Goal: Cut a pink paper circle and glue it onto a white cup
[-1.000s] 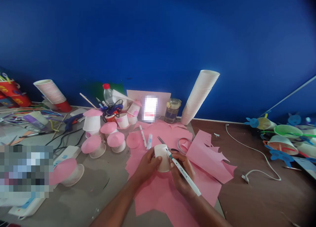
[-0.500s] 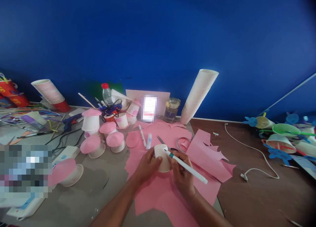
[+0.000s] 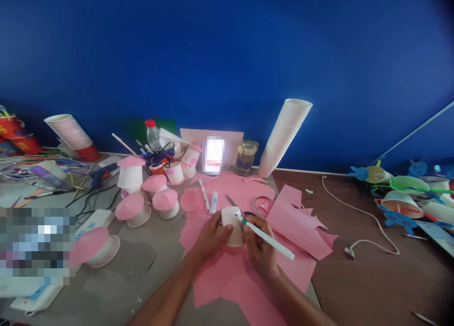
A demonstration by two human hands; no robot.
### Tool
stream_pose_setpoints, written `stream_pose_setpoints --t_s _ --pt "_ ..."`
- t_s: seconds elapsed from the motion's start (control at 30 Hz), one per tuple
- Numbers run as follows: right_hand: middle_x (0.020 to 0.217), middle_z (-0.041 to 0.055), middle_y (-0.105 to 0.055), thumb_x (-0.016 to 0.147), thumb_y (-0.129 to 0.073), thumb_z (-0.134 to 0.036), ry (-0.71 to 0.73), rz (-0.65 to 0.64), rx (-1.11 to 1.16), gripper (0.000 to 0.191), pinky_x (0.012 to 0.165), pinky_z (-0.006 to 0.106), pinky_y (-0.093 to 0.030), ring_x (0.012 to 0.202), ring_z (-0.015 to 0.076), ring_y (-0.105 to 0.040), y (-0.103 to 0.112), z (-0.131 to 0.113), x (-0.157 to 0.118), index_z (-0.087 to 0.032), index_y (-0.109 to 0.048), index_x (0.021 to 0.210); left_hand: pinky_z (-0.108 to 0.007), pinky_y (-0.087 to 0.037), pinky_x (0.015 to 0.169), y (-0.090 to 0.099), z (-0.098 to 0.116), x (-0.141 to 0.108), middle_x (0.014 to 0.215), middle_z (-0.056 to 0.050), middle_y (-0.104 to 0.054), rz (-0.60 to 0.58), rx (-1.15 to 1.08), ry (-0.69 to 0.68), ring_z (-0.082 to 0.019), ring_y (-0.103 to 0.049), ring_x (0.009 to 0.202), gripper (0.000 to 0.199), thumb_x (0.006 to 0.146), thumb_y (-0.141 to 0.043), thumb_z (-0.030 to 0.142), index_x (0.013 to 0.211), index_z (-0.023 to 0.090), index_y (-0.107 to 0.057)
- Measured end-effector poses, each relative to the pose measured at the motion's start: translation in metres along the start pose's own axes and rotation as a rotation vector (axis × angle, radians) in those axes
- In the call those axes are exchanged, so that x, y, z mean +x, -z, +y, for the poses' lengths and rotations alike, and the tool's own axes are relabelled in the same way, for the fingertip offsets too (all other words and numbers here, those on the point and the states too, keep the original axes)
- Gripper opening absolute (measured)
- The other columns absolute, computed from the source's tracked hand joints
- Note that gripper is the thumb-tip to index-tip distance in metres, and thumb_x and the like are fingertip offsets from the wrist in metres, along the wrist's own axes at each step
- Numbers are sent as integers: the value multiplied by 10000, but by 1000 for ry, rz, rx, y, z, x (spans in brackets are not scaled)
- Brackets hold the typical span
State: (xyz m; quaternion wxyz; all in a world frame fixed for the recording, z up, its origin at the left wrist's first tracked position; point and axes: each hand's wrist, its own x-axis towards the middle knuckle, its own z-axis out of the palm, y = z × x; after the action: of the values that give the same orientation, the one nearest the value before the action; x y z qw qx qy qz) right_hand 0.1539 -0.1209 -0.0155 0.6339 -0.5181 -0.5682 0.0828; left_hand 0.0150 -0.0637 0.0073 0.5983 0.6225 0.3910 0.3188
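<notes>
A white paper cup point(image 3: 234, 233) is gripped from its left side by my left hand point(image 3: 212, 238), the thumb lying across its wall. My right hand point(image 3: 261, 245) pinches a white marker point(image 3: 271, 241) with a green collar, its tip at the cup's upper right side. Whether the tip touches the cup I cannot tell. Under both hands spreads cut pink paper point(image 3: 220, 283). Just behind the cup lie scissors point(image 3: 231, 200), partly hidden by it and my right hand. Two more white pens, one of them a capped marker point(image 3: 213, 203), rest on the paper.
Several cups with pink paper discs point(image 3: 166, 199) stand to the left, near a power strip point(image 3: 94, 222). A tall stack of white cups point(image 3: 286, 134) leans on the blue wall beside a glass jar point(image 3: 246, 158). Rightward lie a white cable point(image 3: 369, 210) and blue paper-cup crafts point(image 3: 400, 219).
The marker's rear end has shifted slightly left and up, its tip staying by the cup's upper side. Both hands keep their hold; little else differs.
</notes>
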Motion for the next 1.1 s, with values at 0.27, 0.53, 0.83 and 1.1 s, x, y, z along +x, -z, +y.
stream_pose_setpoints --t_s 0.27,0.53,0.83,1.1 --pt "897 60 -633 889 -490 -196 -5 -5 -5 140 711 331 -535 837 190 -628 0 -1 1 -217 -537 1019 -252 -446 692 0 3 -1 968 -54 -631 -6 13 -1 -184 -555 850 329 808 -526 277 1105 145 -578" --pt "888 55 -618 889 -487 -184 -13 -10 29 128 708 320 -532 832 185 -625 1 -3 2 -226 -534 1001 -262 -446 715 0 4 -2 985 -60 -632 -6 3 5 -194 -558 880 327 809 -529 279 1103 145 -578" --pt "1003 98 -615 905 -478 -223 -79 -32 140 95 735 346 -540 912 204 -628 3 -8 2 -212 -522 988 -272 -448 737 -1 6 -1 1019 -67 -634 -18 -28 -3 -199 -559 901 361 802 -536 260 1140 136 -563" --pt "901 68 -616 898 -484 -211 -36 8 62 111 670 312 -544 808 183 -628 1 -8 4 -216 -533 998 -274 -450 747 -1 5 -2 1045 -66 -636 -17 -26 8 -199 -555 900 378 807 -536 278 1161 147 -560"
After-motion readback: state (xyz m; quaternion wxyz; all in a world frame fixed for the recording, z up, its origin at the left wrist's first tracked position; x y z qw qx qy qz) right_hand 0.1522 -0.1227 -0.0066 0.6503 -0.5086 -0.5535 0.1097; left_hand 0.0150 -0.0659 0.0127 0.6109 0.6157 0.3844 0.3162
